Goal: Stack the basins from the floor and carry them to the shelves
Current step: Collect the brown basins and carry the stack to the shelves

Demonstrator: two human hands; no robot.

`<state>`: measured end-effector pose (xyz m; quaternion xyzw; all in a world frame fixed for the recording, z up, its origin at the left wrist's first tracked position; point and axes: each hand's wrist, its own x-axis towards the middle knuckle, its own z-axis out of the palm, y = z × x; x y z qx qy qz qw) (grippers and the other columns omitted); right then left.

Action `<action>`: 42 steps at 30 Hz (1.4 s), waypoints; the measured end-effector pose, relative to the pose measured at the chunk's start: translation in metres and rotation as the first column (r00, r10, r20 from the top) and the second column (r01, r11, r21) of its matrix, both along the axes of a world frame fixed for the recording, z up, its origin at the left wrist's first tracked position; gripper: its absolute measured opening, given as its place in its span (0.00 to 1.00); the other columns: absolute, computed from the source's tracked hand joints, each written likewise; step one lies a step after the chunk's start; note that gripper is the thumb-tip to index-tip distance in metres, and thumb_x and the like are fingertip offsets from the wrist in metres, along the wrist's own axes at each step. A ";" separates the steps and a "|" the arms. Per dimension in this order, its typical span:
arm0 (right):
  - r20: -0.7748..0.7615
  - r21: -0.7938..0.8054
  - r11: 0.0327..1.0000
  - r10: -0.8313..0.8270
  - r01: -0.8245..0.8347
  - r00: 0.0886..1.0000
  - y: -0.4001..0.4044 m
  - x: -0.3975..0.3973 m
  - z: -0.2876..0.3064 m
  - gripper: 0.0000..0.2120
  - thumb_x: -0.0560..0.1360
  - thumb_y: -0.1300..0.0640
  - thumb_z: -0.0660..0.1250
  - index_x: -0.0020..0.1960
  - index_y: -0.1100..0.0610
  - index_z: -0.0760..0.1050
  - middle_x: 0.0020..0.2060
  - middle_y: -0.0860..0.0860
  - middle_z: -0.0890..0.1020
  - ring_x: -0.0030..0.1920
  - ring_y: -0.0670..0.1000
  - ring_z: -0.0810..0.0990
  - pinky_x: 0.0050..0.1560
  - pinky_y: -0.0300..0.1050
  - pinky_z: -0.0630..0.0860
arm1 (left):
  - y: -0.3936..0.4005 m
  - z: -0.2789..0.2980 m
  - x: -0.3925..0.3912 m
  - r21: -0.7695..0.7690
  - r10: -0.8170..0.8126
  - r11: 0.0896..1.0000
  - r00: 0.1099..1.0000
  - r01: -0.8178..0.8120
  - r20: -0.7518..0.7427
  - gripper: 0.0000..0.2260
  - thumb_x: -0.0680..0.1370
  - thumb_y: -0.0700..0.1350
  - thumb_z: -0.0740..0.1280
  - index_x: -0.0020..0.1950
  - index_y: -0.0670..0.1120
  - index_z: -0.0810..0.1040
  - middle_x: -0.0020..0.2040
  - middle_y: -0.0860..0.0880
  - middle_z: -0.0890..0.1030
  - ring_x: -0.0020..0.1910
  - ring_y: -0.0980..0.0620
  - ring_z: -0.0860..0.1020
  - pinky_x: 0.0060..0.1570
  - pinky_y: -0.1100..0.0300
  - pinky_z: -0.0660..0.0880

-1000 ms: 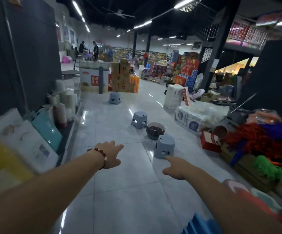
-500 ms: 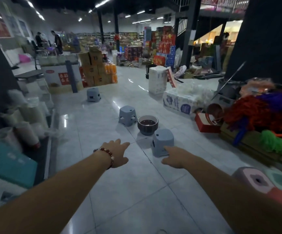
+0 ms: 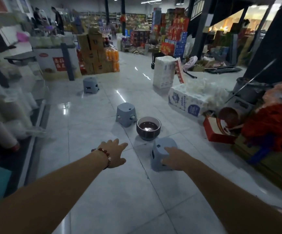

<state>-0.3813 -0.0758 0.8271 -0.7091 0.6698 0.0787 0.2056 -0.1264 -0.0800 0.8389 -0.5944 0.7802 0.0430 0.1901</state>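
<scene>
A dark round basin with a pale rim stands upright on the tiled floor ahead of me. Three grey-blue upturned plastic pieces stand around it: the nearest just in front of the basin, a second behind it to the left, a third farther back. My right hand reaches over the nearest one with fingers spread against its side. My left hand, with a bead bracelet on its wrist, hovers over bare floor left of the basin, fingers straight.
Shelving with paper cups lines the left wall. Packs of tissue, a red box and bright feather dusters crowd the right side. Cardboard cartons stack up farther back, where two people stand.
I have moved closer to the basin. My right hand went forward from the floor onto the nearest grey-blue piece; my left hand advanced beside it.
</scene>
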 end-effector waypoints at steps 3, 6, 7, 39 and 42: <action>-0.014 -0.048 0.999 0.012 -0.012 1.000 -0.064 0.004 -0.001 0.25 0.80 0.46 0.57 0.73 0.58 0.66 0.71 0.58 0.69 0.70 0.59 0.68 0.71 0.50 0.63 | -0.069 -0.012 0.009 -0.015 0.006 1.000 0.999 -0.007 -0.031 0.33 0.80 0.63 0.56 0.80 0.53 0.49 0.79 0.42 0.56 0.75 0.40 0.61 0.70 0.45 0.64; 0.005 -0.020 1.000 -0.003 0.003 1.000 -0.135 0.013 -0.021 0.29 0.81 0.40 0.54 0.78 0.51 0.56 0.77 0.55 0.59 0.75 0.58 0.61 0.74 0.53 0.58 | -0.141 -0.032 0.022 -0.036 -0.006 0.999 0.999 0.004 -0.054 0.34 0.79 0.65 0.54 0.81 0.54 0.47 0.80 0.42 0.53 0.76 0.40 0.57 0.72 0.45 0.60; 0.004 -0.019 1.000 -0.007 0.008 1.000 -0.159 0.017 -0.030 0.30 0.80 0.39 0.53 0.78 0.49 0.54 0.78 0.53 0.57 0.75 0.57 0.60 0.74 0.54 0.57 | -0.166 -0.041 0.026 -0.040 -0.012 0.999 0.998 0.009 -0.066 0.34 0.79 0.65 0.54 0.81 0.54 0.46 0.80 0.42 0.52 0.77 0.40 0.56 0.73 0.44 0.59; 0.049 0.438 0.837 -0.386 0.327 0.921 -0.844 -0.024 -0.250 0.34 0.79 0.35 0.53 0.79 0.49 0.50 0.78 0.56 0.51 0.76 0.60 0.55 0.74 0.60 0.56 | -0.938 -0.230 -0.010 0.322 -0.250 0.918 0.968 0.233 0.012 0.32 0.81 0.64 0.52 0.81 0.54 0.48 0.80 0.41 0.50 0.78 0.40 0.54 0.74 0.44 0.59; 0.054 0.498 0.806 -0.397 0.320 0.916 -0.902 -0.037 -0.282 0.33 0.80 0.37 0.54 0.79 0.49 0.51 0.78 0.56 0.52 0.76 0.60 0.54 0.74 0.58 0.56 | -0.996 -0.282 -0.030 0.385 -0.337 0.871 0.941 0.306 0.016 0.31 0.81 0.63 0.53 0.81 0.53 0.49 0.80 0.41 0.50 0.77 0.40 0.56 0.73 0.43 0.60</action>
